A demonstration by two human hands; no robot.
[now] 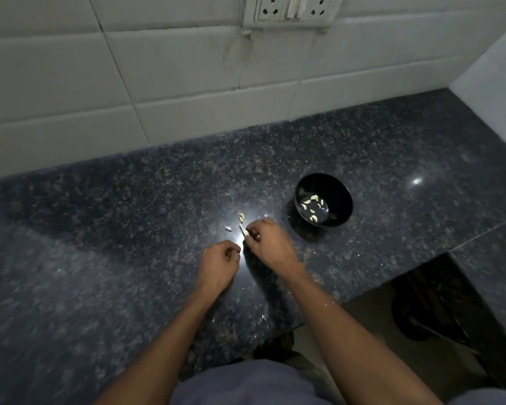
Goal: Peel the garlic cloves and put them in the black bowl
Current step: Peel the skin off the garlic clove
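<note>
On the counter point(129, 229), the right hand point(270, 242) pinches a pale garlic piece point(244, 230) at its fingertips. The left hand point(218, 263) sits just beside it with fingers curled; whether it holds anything cannot be told. Two cloves point(241, 217) lie near the hands. The bowl point(342, 197), to the right, holds several peeled cloves point(311, 206).
</note>
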